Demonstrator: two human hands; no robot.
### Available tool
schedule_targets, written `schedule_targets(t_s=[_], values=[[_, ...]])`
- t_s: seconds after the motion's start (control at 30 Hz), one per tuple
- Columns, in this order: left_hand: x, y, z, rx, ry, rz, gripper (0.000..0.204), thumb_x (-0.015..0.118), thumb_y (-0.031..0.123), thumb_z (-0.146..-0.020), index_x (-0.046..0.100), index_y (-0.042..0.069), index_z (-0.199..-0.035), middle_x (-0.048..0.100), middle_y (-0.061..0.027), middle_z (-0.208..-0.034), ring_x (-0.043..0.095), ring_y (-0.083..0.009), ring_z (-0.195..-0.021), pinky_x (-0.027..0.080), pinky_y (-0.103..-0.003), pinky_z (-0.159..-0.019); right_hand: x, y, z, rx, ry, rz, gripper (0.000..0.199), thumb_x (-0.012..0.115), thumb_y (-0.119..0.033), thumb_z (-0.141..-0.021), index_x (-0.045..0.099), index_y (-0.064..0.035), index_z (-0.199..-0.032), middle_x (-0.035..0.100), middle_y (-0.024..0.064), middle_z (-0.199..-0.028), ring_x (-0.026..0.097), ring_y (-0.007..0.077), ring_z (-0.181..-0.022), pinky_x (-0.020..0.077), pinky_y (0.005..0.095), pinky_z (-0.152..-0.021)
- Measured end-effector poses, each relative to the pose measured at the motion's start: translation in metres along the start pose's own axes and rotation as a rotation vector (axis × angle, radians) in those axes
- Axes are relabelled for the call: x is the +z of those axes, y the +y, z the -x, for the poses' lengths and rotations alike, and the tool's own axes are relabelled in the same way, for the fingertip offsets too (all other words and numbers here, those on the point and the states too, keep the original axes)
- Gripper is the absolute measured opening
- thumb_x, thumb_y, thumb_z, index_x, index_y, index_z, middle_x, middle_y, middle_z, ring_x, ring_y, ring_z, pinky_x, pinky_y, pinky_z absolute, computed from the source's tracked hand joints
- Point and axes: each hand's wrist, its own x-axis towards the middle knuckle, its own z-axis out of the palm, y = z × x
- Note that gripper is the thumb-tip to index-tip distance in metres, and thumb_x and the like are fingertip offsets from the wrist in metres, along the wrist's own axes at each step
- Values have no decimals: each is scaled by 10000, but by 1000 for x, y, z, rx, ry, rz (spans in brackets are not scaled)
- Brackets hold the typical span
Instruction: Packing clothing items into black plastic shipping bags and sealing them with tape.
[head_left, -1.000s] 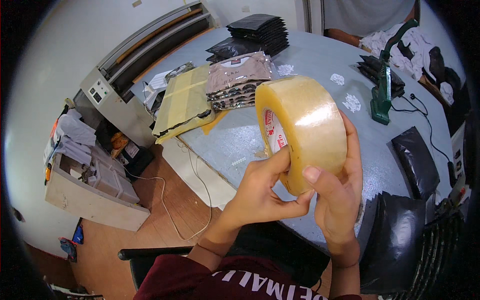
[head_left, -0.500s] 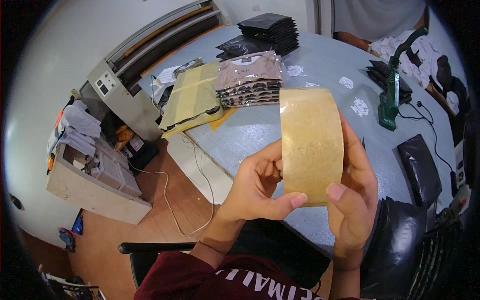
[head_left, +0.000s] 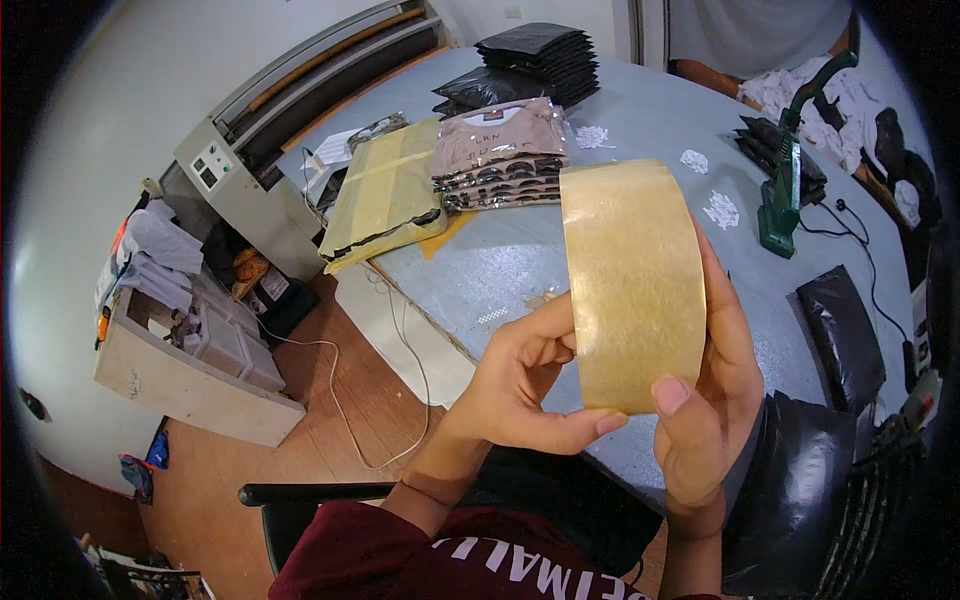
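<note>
A wide roll of tan packing tape (head_left: 637, 290) is held up above the table, its smooth outer face toward me. My left hand (head_left: 525, 385) grips its left side, the thumb along the bottom edge and the fingers behind. On the right side my right hand (head_left: 710, 400) holds it too, thumb on the lower right front and fingers behind the edge. The fingertips of both hands are hidden by the roll. Beyond it lies a stack of brown shirts in clear bags (head_left: 500, 155), beside a yellow-wrapped parcel (head_left: 385, 190).
The blue-grey table (head_left: 440, 285) carries a stack of black mailer bags (head_left: 540, 65) at the back and more black packages (head_left: 790, 490) at the right. A green handheld tool (head_left: 780, 200) stands there with its cord. At left are a large machine (head_left: 225, 175) and a white cabinet (head_left: 190, 370).
The tape roll has shifted slightly right and turned a little in my hands. My left hand has moved slightly right with it. Both hands keep their grip.
</note>
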Motion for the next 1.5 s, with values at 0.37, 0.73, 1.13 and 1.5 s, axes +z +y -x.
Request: schedule_targets(t_s=[0.37, 0.73, 1.13, 1.5], values=[[3, 0, 4, 51, 7, -59, 565, 668, -34, -601, 466, -37, -1128, 549, -64, -998, 495, -107, -942, 357, -238, -830, 2, -1, 6, -38, 48, -36, 781, 544, -311, -651, 288, 124, -1247, 386, 223, -1251, 412, 262, -1150, 301, 334, -969], [5, 2, 3, 43, 1, -246, 539, 670, -18, -597, 484, -55, -1101, 563, -93, -980, 516, -124, -919, 383, -248, -812, 4, -7, 6, -2, 100, -55, 757, 527, -284, -645, 298, 123, -1240, 402, 223, -1234, 424, 263, -1139, 311, 339, -965], [6, 7, 0, 101, 0, -396, 464, 672, 10, -590, 523, -58, -1024, 594, -107, -863, 563, -133, -806, 418, -236, -717, 1, -6, 10, 27, 77, -63, 730, 522, -259, -656, 295, 103, -1248, 397, 216, -1235, 409, 258, -1146, 301, 349, -968], [3, 6, 3, 107, 3, -367, 437, 681, 29, -583, 544, -43, -991, 598, -97, -840, 569, -136, -769, 422, -231, -690, -2, 9, 9, -212, -39, -189, 570, 515, -149, -783, 300, 127, -1232, 405, 121, -996, 492, 169, -921, 415, 257, -780]])
